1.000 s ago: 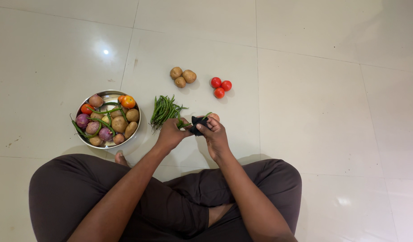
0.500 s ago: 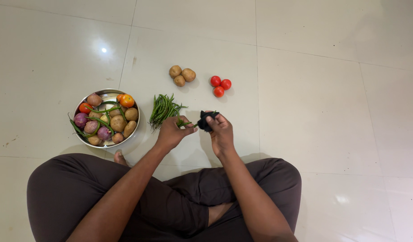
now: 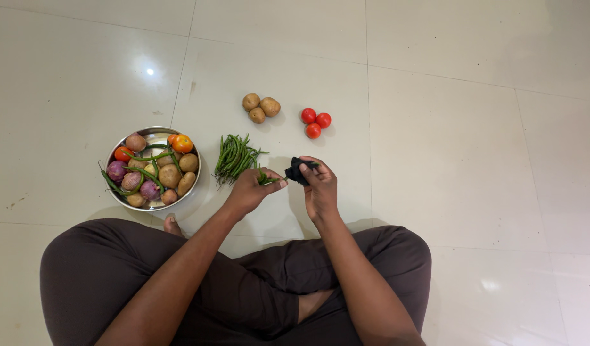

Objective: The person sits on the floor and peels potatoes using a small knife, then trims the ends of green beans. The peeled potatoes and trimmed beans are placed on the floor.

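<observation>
Scene was bright, evenly lit from overhead. Small glare spot sat on glossy tile floor (image 3: 436, 96) upper left; fainter one lower right. Soft shadows fell under hands & steel bowl (image 3: 155, 134). Pic sharp throughout, slight wide-angle stretch at edges.

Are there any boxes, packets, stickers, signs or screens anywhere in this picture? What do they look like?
No, none show. On the tiled floor there is only loose food: a round metal bowl of mixed vegetables, a pile of green beans, three potatoes and three tomatoes. The left hand pinches a bean; the right hand holds a small plain black tool.
</observation>
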